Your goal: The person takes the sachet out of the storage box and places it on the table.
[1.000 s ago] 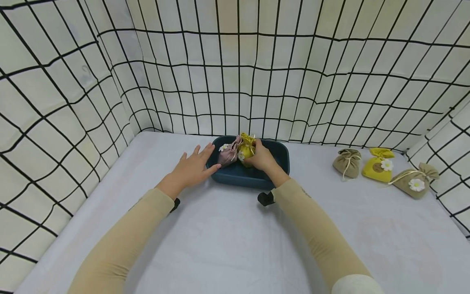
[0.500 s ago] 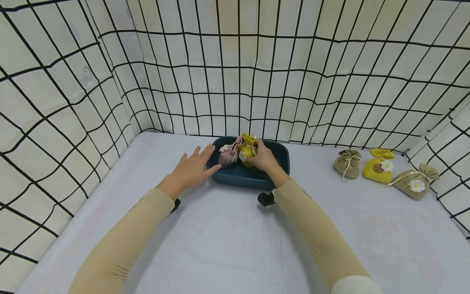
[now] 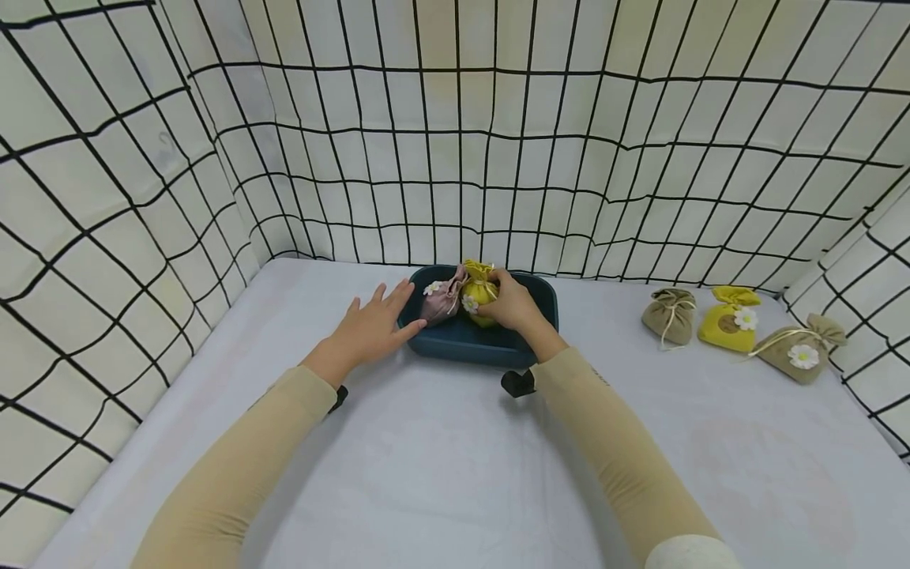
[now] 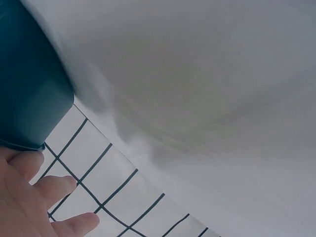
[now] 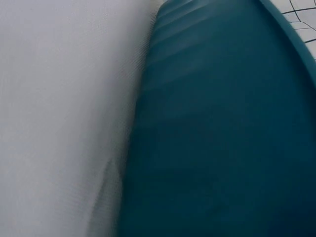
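Note:
A dark teal basin stands near the back of the white-covered table. Inside it, a pink drawstring pouch with a small white flower leans against a yellow drawstring pouch. My right hand reaches over the basin and grips the yellow pouch from its right side. My left hand rests at the basin's left rim with its fingers spread. In the left wrist view, the fingertips lie right at the basin's rim. The right wrist view is filled mostly by the basin's outer wall; the right hand is hidden there.
To the right on the table lie a brown pouch, another yellow pouch with a white flower, and a tan pouch. A black wire grid backed with white cloth rises behind and along both sides.
Both hands stay almost where they were, the right one still gripping the yellow pouch. The head view has shifted very slightly.

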Tool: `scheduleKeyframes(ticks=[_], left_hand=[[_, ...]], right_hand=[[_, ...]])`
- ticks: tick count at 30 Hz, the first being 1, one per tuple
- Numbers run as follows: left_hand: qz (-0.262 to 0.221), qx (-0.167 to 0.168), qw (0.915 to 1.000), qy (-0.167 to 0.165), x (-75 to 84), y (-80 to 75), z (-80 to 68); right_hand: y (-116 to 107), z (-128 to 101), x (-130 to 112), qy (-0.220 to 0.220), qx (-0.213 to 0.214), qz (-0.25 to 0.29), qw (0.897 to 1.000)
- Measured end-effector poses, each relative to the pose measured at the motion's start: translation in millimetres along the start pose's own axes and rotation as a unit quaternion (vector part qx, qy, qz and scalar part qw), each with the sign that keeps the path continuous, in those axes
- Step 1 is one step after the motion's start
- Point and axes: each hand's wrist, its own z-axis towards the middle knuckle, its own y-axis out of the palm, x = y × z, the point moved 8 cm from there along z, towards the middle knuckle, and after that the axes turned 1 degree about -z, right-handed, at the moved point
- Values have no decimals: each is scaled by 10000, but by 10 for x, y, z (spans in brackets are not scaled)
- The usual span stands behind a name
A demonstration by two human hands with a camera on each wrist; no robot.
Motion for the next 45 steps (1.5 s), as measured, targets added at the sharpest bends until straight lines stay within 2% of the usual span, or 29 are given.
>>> scheduleKeyframes(ticks=[20, 31, 38, 45], left_hand=[[54, 58, 10000, 42, -30, -1, 2], [57, 52, 10000, 41, -21, -6, 6], [54, 25, 10000, 33, -10, 0, 8], [78, 21, 10000, 39, -16, 14, 21]], right_hand=[[-228, -121, -16, -290, -35, 465, 9985], [-298, -219, -19, -396, -159, 953, 9945], [-349, -307, 25, -443, -69, 1525, 9873], [-408, -403, 27, -702, 286, 2077, 9752]])
